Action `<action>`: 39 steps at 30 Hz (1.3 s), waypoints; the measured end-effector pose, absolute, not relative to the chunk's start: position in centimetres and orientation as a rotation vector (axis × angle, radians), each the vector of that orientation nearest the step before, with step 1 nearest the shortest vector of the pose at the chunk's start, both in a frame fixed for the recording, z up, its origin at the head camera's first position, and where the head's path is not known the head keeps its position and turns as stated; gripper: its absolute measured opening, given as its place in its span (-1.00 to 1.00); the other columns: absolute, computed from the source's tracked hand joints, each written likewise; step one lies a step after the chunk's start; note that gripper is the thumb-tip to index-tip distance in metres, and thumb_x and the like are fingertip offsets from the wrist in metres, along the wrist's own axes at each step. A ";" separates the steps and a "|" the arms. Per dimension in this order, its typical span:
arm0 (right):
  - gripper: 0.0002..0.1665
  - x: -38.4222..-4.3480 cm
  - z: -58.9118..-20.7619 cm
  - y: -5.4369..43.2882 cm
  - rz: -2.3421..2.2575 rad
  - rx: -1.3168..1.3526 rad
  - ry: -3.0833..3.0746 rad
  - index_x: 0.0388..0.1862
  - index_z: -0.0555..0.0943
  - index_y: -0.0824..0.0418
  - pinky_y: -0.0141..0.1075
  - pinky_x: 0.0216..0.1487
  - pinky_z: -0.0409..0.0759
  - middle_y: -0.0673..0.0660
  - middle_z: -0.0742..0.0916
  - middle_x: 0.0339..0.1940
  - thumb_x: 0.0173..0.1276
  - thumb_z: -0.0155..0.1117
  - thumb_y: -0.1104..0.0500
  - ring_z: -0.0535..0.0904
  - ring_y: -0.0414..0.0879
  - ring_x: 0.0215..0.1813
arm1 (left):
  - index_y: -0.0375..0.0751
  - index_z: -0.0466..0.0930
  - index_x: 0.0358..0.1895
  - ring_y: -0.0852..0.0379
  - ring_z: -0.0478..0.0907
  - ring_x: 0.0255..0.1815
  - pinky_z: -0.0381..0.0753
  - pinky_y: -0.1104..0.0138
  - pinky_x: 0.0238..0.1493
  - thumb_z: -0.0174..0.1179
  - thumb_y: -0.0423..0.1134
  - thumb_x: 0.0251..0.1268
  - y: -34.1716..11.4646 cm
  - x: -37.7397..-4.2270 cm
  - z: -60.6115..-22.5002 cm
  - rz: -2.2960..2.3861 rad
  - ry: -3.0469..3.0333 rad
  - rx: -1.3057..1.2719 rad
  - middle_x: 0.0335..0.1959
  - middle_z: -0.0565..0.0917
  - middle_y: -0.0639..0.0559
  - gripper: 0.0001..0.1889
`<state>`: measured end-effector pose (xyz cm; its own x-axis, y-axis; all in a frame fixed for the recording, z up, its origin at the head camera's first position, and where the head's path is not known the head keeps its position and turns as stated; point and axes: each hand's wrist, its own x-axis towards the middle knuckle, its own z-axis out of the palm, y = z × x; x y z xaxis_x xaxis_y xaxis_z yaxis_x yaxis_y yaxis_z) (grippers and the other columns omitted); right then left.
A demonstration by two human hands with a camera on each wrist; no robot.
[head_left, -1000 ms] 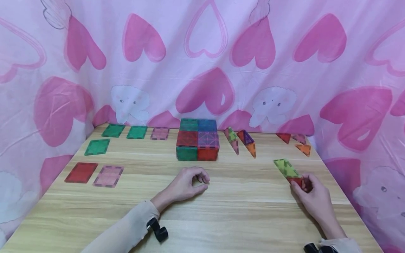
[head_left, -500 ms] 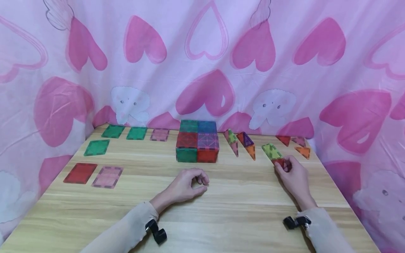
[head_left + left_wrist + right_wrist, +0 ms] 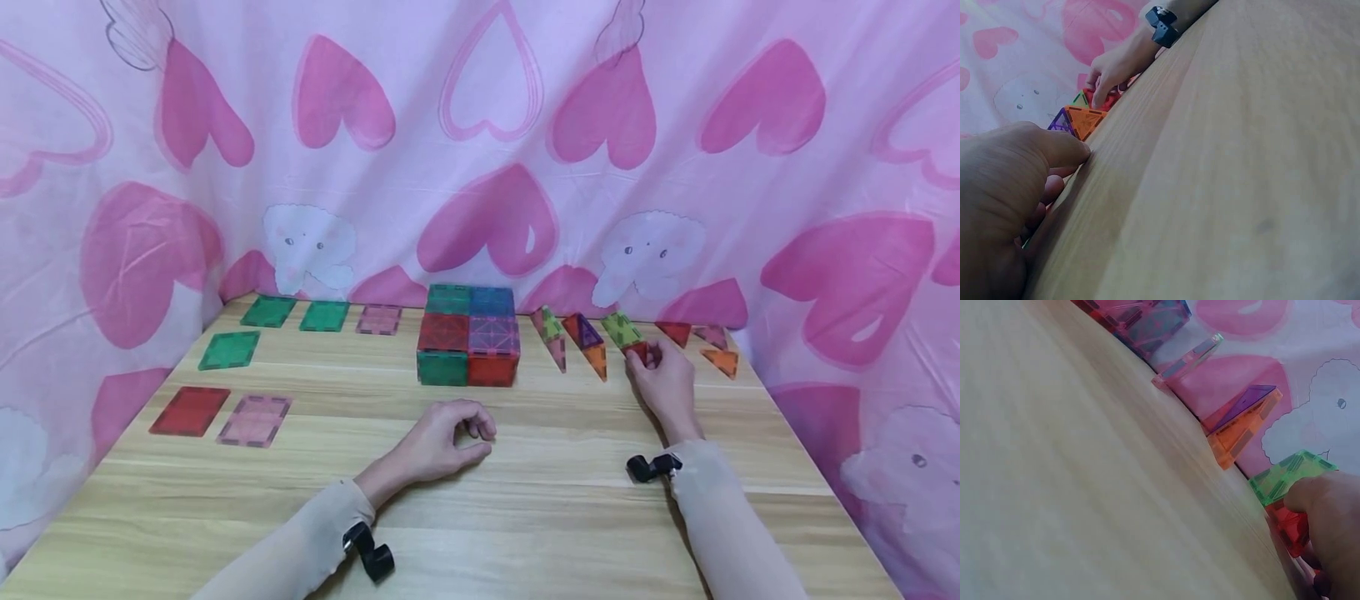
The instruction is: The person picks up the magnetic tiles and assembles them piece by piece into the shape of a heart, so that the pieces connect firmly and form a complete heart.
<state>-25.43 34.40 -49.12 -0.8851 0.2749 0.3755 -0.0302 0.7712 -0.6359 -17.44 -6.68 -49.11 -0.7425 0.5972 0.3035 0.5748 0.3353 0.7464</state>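
Note:
My right hand [image 3: 664, 382] pinches the red end of a green and red piece [image 3: 620, 328] made of joined triangular magnetic tiles, near the back of the table. In the right wrist view the thumb and fingers overlap the red tile [image 3: 1291, 531]. Just left of it stand a purple and orange tile piece [image 3: 586, 337] and a green and pink one [image 3: 551, 332]. My left hand [image 3: 441, 440] rests on the table with loosely curled fingers and holds nothing. Behind it stands a block [image 3: 468, 340] of green, blue, red and purple tiles.
Flat square tiles lie at the left: several green ones [image 3: 229, 350], a red one [image 3: 191, 411] and pink ones [image 3: 255, 420]. Loose triangles, including an orange one [image 3: 722, 362], lie at the back right. A pink heart-print curtain [image 3: 375, 183] borders the wooden table [image 3: 540, 517].
My right hand has moved left and toward the back with the green and red tile piece, bringing it near the purple and orange one. My left hand has stayed in place.

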 end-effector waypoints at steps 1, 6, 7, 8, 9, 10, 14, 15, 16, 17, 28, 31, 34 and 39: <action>-0.71 -25.5 -49.1 34.4 0.918 -0.183 -2.511 -0.02 0.65 0.30 -0.24 -0.15 0.45 0.25 0.72 -0.22 0.56 0.47 0.10 0.57 0.06 -0.19 | 0.00 0.77 -0.06 0.25 0.68 -0.13 0.71 0.34 -0.02 0.54 -0.34 0.38 -6.7 -17.4 -49.1 1.407 2.548 1.118 -0.15 0.79 0.22 -0.80; -0.52 -25.3 -48.9 34.4 1.033 -0.200 -2.509 0.19 0.63 0.28 -0.27 -0.05 0.49 0.26 0.73 -0.08 0.57 0.48 -0.04 0.59 0.03 -0.09 | -0.01 0.77 -0.05 0.25 0.68 -0.12 0.71 0.33 -0.02 0.54 -0.33 0.39 -6.7 -17.4 -49.1 1.408 2.548 1.109 -0.15 0.80 0.21 -0.81; -0.47 -25.2 -48.9 34.5 1.073 -0.206 -2.497 0.25 0.62 0.27 -0.31 -0.03 0.49 0.25 0.73 -0.05 0.57 0.48 -0.08 0.59 -0.01 -0.07 | -0.01 0.77 -0.05 0.25 0.68 -0.12 0.71 0.33 -0.02 0.54 -0.33 0.39 -6.7 -17.3 -49.1 1.408 2.546 1.106 -0.15 0.80 0.21 -0.81; -0.42 -25.1 -48.8 34.5 1.122 -0.215 -2.478 0.30 0.61 0.25 -0.35 -0.01 0.50 0.23 0.73 -0.01 0.58 0.47 -0.13 0.59 -0.05 -0.04 | -0.01 0.78 -0.05 0.25 0.68 -0.12 0.72 0.33 -0.02 0.54 -0.33 0.39 -6.7 -17.3 -49.1 1.410 2.545 1.105 -0.14 0.80 0.21 -0.81; -0.38 -25.1 -48.7 34.6 1.165 -0.220 -2.448 0.35 0.61 0.24 -0.40 0.00 0.51 0.20 0.73 0.03 0.59 0.45 -0.16 0.60 -0.10 -0.03 | -0.01 0.78 -0.05 0.25 0.69 -0.12 0.72 0.33 -0.02 0.54 -0.33 0.39 -6.7 -17.3 -49.1 1.413 2.543 1.104 -0.14 0.80 0.21 -0.81; -0.36 -25.0 -48.7 34.8 1.207 -0.216 -2.407 0.38 0.60 0.24 -0.43 0.01 0.51 0.16 0.73 0.05 0.60 0.44 -0.18 0.60 -0.15 -0.01 | 0.00 0.78 -0.05 0.26 0.68 -0.12 0.72 0.33 -0.02 0.55 -0.33 0.39 -6.8 -17.3 -49.1 1.414 2.543 1.102 -0.14 0.80 0.21 -0.81; -0.39 -25.1 -48.5 36.1 1.291 -0.203 -2.215 0.41 0.63 0.24 -0.49 0.03 0.49 -0.07 0.69 0.05 0.65 0.38 -0.16 0.58 -0.28 -0.01 | 0.00 0.78 -0.06 0.26 0.68 -0.13 0.72 0.33 -0.02 0.55 -0.33 0.38 -6.8 -17.3 -49.1 1.423 2.546 1.100 -0.15 0.80 0.21 -0.80; -0.41 -25.1 -48.5 36.7 1.293 -0.208 -2.171 0.40 0.64 0.25 -0.48 0.03 0.48 -0.13 0.69 0.02 0.66 0.37 -0.14 0.57 -0.31 -0.01 | 0.00 0.78 -0.06 0.26 0.68 -0.13 0.72 0.33 -0.02 0.55 -0.33 0.37 -6.8 -17.3 -49.1 1.423 2.546 1.100 -0.15 0.80 0.21 -0.80; -0.42 -25.1 -48.4 37.3 1.300 -0.219 -2.133 0.39 0.65 0.27 -0.48 0.03 0.47 -0.17 0.67 0.01 0.66 0.37 -0.11 0.57 -0.32 -0.02 | 0.00 0.78 -0.06 0.26 0.68 -0.13 0.72 0.33 -0.03 0.55 -0.34 0.37 -6.7 -17.3 -49.1 1.424 2.545 1.099 -0.15 0.80 0.22 -0.80; -0.44 -25.0 -48.4 38.0 1.294 -0.245 -2.108 0.38 0.66 0.27 -0.49 0.03 0.47 -0.21 0.67 -0.01 0.66 0.38 -0.09 0.57 -0.33 -0.03 | 0.00 0.78 -0.06 0.26 0.68 -0.13 0.72 0.33 -0.03 0.55 -0.34 0.37 -6.7 -17.3 -49.1 1.425 2.544 1.098 -0.15 0.79 0.22 -0.80; -0.42 -22.8 -48.9 45.9 0.891 -0.368 -2.434 0.46 0.63 0.43 0.23 0.46 0.30 0.50 0.52 0.38 0.54 0.23 0.20 0.36 0.43 0.45 | -0.01 0.78 -0.05 0.27 0.69 -0.12 0.72 0.34 -0.01 0.55 -0.34 0.38 -6.7 -17.3 -48.9 1.410 2.546 1.098 -0.14 0.80 0.20 -0.80; -0.49 -22.5 -49.1 46.2 0.818 -0.260 -2.500 0.36 0.67 0.49 0.32 0.45 0.26 0.56 0.55 0.34 0.54 0.22 0.26 0.33 0.50 0.44 | -0.01 0.78 -0.05 0.27 0.68 -0.12 0.72 0.34 -0.01 0.55 -0.34 0.38 -6.7 -17.3 -48.8 1.408 2.546 1.095 -0.14 0.80 0.21 -0.80; -0.57 -22.3 -49.2 46.1 0.763 -0.215 -2.524 0.26 0.70 0.51 0.32 0.41 0.27 0.56 0.60 0.26 0.55 0.22 0.28 0.36 0.51 0.39 | 0.00 0.78 -0.05 0.27 0.68 -0.12 0.72 0.34 -0.02 0.55 -0.33 0.39 -6.7 -17.3 -48.8 1.404 2.541 1.091 -0.14 0.79 0.22 -0.80; -0.66 -21.4 -49.3 45.4 0.734 -0.257 -2.535 0.01 0.75 0.50 0.22 0.16 0.30 0.47 0.62 -0.02 0.57 0.30 0.20 0.45 0.41 0.14 | 0.01 0.78 -0.06 0.26 0.69 -0.12 0.72 0.34 -0.02 0.55 -0.33 0.39 -6.7 -17.3 -48.9 1.402 2.535 1.087 -0.15 0.79 0.23 -0.81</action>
